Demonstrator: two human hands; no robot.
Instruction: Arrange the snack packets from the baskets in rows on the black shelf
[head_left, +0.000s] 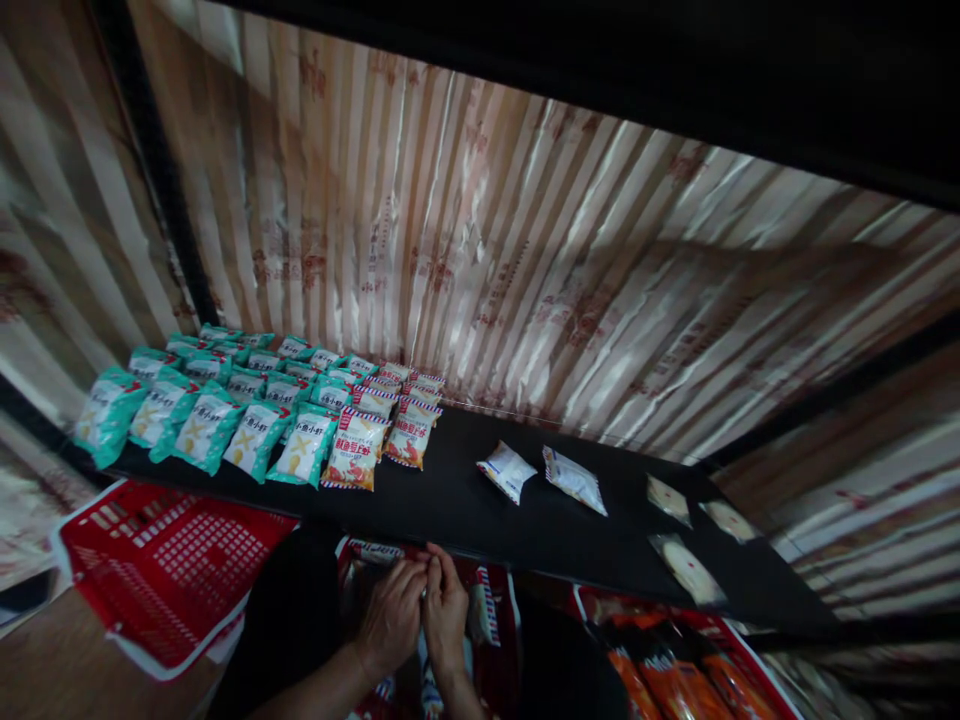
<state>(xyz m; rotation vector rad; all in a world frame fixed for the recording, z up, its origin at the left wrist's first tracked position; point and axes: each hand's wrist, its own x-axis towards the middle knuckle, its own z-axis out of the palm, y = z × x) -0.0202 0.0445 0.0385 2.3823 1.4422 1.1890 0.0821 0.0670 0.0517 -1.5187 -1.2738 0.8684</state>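
My left hand (392,612) and my right hand (445,610) are pressed close together just below the shelf's front edge. Their fingers are bent and pinched; anything between them is too small or too dark to make out. Below them, between my knees, is a red basket (513,625) holding snack bags, one with a blue-and-white striped edge (486,605). On the black shelf (450,500) ahead, orange-and-white snack bags (357,448) stand in two short rows. Beside these, teal-and-white snack bags (304,447) stand in several rows.
Two white snack bags (508,470) lie mid-shelf, with several clear-wrapped pale flat items (690,570) farther right. At lower left sits a red shopping basket (195,560). Orange-and-black packets (675,675) fill another basket at lower right. Striped sheeting (465,230) hangs behind; a dark upper shelf (675,70) overhangs.
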